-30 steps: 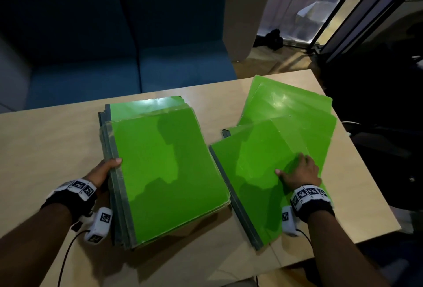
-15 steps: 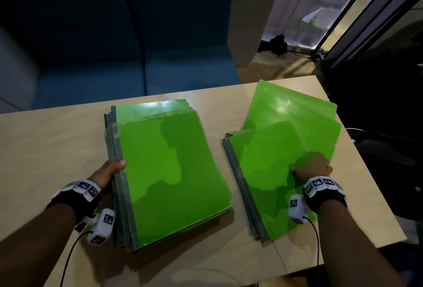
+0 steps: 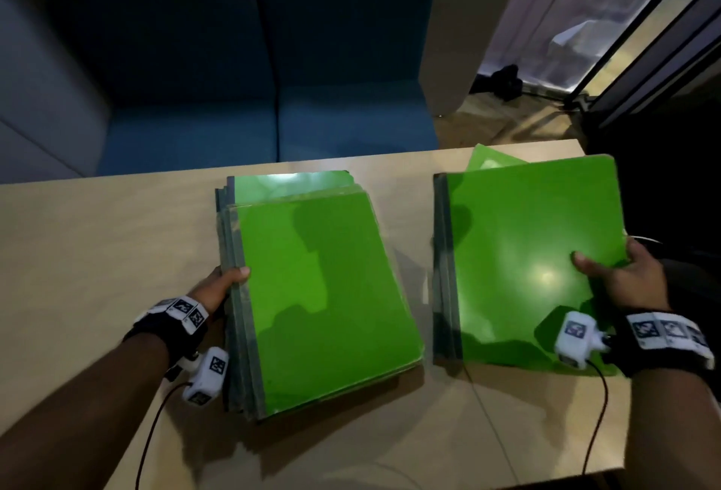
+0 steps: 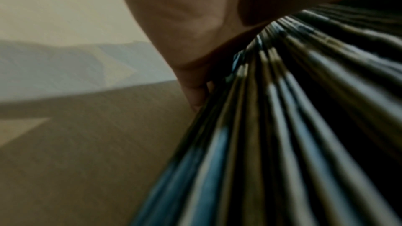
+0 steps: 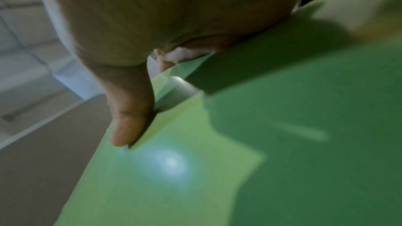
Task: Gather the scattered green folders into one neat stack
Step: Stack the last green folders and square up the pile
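Observation:
A thick stack of green folders with dark spines lies in the middle of the wooden table. My left hand grips its spine edge, thumb on top; the left wrist view shows the spines fanned under the palm. To the right, a smaller pile of green folders is held by my right hand at its right edge, thumb on the top cover and fingers hidden beneath. One folder corner pokes out behind this pile.
A blue sofa stands beyond the table's far edge. The table's right edge runs close under the right pile, with dark floor and a glass door frame beyond. Cables trail from both wrist cameras.
My right hand moved from pressing flat on the fanned right folders to gripping their right edge. Those folders have been squared into one pile and shifted right and away. The left hand kept its hold.

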Tool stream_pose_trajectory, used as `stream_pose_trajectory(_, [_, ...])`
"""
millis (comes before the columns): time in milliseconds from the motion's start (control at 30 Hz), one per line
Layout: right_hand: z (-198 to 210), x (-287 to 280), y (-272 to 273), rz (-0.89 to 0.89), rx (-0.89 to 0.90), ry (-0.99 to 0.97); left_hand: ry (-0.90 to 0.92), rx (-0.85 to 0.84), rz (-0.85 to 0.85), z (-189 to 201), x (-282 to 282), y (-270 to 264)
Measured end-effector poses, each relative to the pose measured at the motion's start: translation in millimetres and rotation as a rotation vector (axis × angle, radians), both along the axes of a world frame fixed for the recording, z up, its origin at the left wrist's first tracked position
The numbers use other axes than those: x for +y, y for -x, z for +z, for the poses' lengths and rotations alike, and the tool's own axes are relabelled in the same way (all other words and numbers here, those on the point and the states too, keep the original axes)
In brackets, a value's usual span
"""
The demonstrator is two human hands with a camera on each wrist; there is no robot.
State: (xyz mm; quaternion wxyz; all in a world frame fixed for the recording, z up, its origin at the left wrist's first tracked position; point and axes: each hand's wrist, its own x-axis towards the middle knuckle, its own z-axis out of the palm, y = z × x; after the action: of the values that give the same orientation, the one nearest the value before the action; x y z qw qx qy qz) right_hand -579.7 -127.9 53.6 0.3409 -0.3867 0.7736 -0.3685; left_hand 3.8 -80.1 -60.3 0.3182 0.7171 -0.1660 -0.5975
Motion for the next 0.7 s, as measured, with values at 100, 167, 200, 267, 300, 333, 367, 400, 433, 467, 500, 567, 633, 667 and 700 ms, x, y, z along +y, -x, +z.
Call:
stream_pose_trajectory(100, [18, -20, -7, 0.022, -0.13, 0.114, 0.017, -0.01, -0.058, -44, 3, -27])
stream_pose_trajectory(167, [12, -30, -35, 0.091, -0.214, 0.069, 0.039, -0.028, -0.084, -48, 5, -33])
stream_pose_trajectory(200, [4, -32, -54, 0.132, -0.268, 0.029, 0.051, -0.034, -0.087, -45, 6, -32])
stream_pose_trajectory(267, [-19, -33, -101, 0.178, -0.338, -0.062, 0.063, -0.026, -0.095, -32, 6, -25])
stream_pose_trajectory(300, [-29, -32, -125, 0.211, -0.376, -0.082, 0.066, -0.028, -0.105, -22, 7, -20])
stream_pose_trajectory(333, [-40, -29, -148, 0.247, -0.403, -0.108, 0.078, -0.025, -0.109, -20, 6, -18])
stream_pose_trajectory(367, [-50, -27, -165, 0.279, -0.421, -0.135, 0.086, -0.023, -0.1, -23, 6, -21])
stream_pose_trajectory(400, [-56, -23, -183, 0.303, -0.435, -0.158, 0.098, -0.035, -0.094, -32, 6, -24])
stream_pose_trajectory(433, [-65, -20, -196, 0.326, -0.436, -0.177, 0.1, -0.04, -0.098, -42, 6, -28])
stream_pose_trajectory(467, [-72, -18, -207, 0.354, -0.42, -0.205, 0.102, -0.063, -0.11, -40, 6, -27])
stream_pose_trajectory(500, [-76, -15, -218, 0.392, -0.368, -0.228, 0.112, -0.069, -0.117, -32, 6, -24])
stream_pose_trajectory(567, [-79, -12, -235, 0.504, -0.175, -0.269, 0.157, -0.113, -0.139, -34, 5, -23])
stream_pose_trajectory(633, [-78, -9, -249, 0.563, 0.015, -0.344, 0.168, -0.156, -0.187, -9, 8, -10])
stream_pose_trajectory(667, [-76, -6, -255, 0.564, 0.078, -0.369, 0.17, -0.188, -0.221, -10, 9, -12])
stream_pose_trajectory(700, [-73, -4, -261, 0.557, 0.102, -0.372, 0.18, -0.202, -0.251, -1, 9, -9])
